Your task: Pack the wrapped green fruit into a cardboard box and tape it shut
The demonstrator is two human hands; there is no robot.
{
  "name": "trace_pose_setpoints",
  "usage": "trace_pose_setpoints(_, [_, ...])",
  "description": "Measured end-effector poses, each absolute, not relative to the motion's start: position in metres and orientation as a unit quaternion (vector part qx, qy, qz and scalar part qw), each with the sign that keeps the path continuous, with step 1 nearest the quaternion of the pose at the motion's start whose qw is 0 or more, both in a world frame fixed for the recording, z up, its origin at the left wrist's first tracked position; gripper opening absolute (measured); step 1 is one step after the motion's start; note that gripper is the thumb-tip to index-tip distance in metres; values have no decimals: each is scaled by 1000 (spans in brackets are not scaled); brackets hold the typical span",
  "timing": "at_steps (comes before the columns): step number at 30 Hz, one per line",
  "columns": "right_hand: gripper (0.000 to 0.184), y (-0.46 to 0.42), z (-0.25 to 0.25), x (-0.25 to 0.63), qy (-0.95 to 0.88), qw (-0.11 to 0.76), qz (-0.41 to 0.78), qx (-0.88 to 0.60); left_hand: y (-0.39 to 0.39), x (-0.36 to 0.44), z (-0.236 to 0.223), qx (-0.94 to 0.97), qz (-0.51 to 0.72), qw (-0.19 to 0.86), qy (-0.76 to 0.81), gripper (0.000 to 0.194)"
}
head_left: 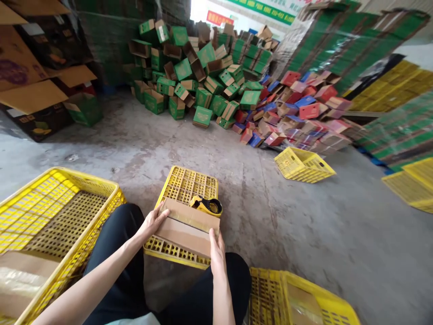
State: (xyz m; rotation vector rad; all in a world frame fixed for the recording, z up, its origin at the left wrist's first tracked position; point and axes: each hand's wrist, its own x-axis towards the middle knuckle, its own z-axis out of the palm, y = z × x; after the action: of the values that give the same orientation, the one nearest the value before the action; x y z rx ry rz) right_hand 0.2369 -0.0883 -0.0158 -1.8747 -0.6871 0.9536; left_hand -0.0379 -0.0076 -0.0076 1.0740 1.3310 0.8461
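A small brown cardboard box lies on an overturned yellow plastic crate in front of my knees. A strip of clear tape runs along its top seam. My left hand rests against the box's left end, fingers spread along the edge. My right hand presses on the near right corner with fingers flat. A yellow tape dispenser sits on the crate just behind the box, touching neither hand.
A large yellow crate stands at my left with wrapped cardboard inside. Another yellow crate is at lower right, one more lies farther out. Piles of green boxes and red-blue boxes fill the back.
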Motion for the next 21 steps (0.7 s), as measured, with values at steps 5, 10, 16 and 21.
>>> trace_pose_setpoints(5, [98, -97, -7, 236, -265, 448, 394, -757, -19, -32, -1, 470, 402, 546, 565, 87])
trace_pose_setpoints(10, [107, -117, -20, 256, -251, 442, 401, -762, -47, -4, 10, 565, 418, 453, 548, 74])
trace_pose_setpoints(16, [115, -125, -30, 285, -359, 417, 349, -759, -67, 31, 34, 621, 421, 387, 536, 74])
trace_pose_setpoints(21, [113, -115, -21, 285, -350, 430, 378, -741, -62, 31, 26, 645, 420, 376, 516, 92])
